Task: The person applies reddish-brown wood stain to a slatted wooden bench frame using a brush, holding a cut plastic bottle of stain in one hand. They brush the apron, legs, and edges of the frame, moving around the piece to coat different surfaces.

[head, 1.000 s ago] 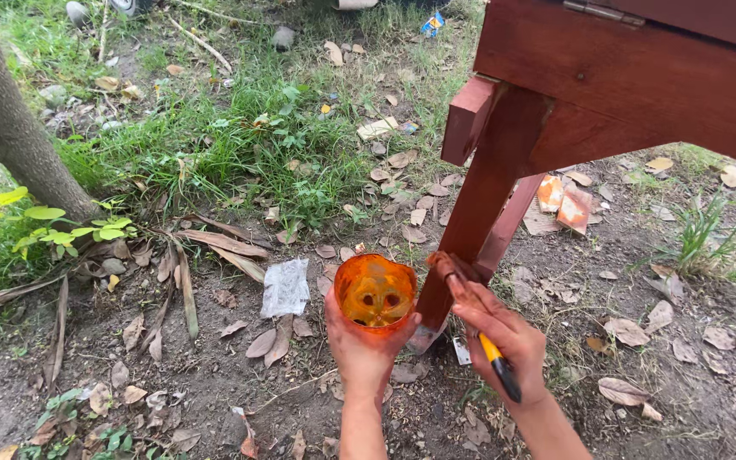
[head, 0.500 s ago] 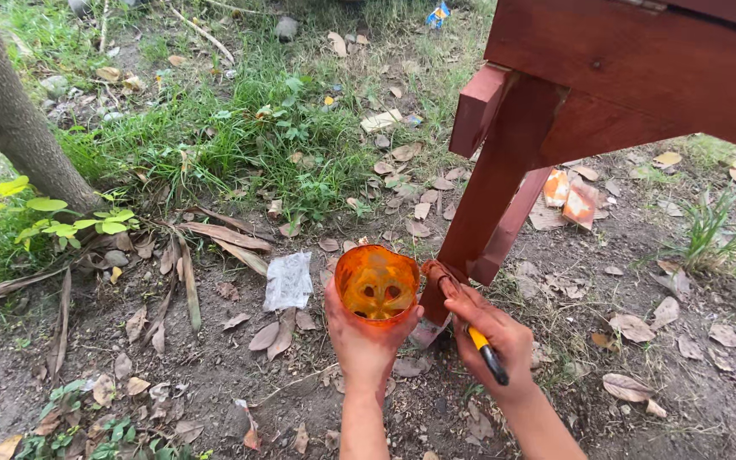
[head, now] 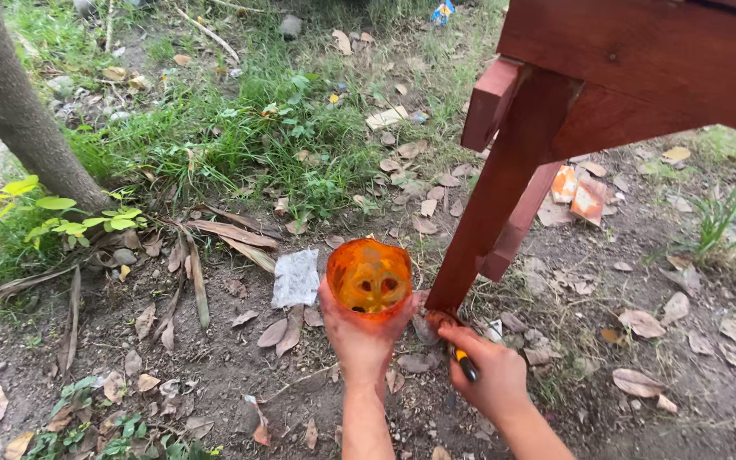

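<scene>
Left hand [head: 361, 334] lifts orange cup [head: 369, 277] just beside table leg [head: 491, 204]; right hand [head: 491, 375] perhaps grips brush [head: 463, 362].

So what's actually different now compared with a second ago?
Very little. The right hand, gripping a brush with a yellow and black handle, has crept a bit nearer the foot of the red-brown wooden leg, its tip at the base. The left hand still holds the orange plastic cup upright beside the leg. Nothing was picked up or let go; the leaves and the white scrap lie as before.
</scene>
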